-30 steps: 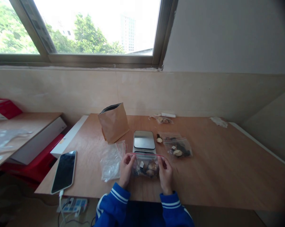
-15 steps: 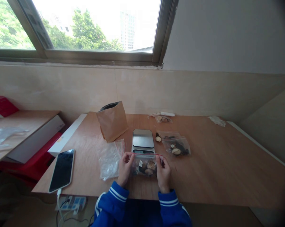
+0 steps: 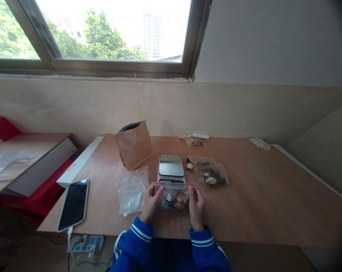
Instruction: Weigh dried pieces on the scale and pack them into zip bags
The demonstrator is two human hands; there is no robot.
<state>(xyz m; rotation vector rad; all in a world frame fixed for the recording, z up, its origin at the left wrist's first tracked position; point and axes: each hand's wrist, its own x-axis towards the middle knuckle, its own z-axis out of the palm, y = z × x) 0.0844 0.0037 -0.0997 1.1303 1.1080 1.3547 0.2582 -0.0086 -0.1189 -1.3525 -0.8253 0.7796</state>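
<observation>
A clear zip bag [image 3: 172, 193] with a red-edged top is stretched between my two hands at the front of the table. Dark and brown dried pieces and a small white packet show through it. My left hand [image 3: 150, 202] pinches its left top corner, thumb in front. At the right top corner, my right hand [image 3: 196, 204] grips the bag in the same way. Just behind the bag stands a kitchen scale [image 3: 171, 165] with a bare metal plate, its display partly covered by the bag. Flat clear bags [image 3: 131, 192] lie by my left hand.
Behind left, a brown paper pouch [image 3: 134, 145] stands with its top open. Filled zip bags [image 3: 216, 175] and a loose dried piece [image 3: 189, 164] lie right of the scale. Another small bag [image 3: 194, 141] is near the wall. A phone [image 3: 73, 204] with a cable rests at the left edge.
Both thumbs have shifted slightly along the bag's top edge, and the contents look a little differently arranged. The bag stays in nearly the same place.
</observation>
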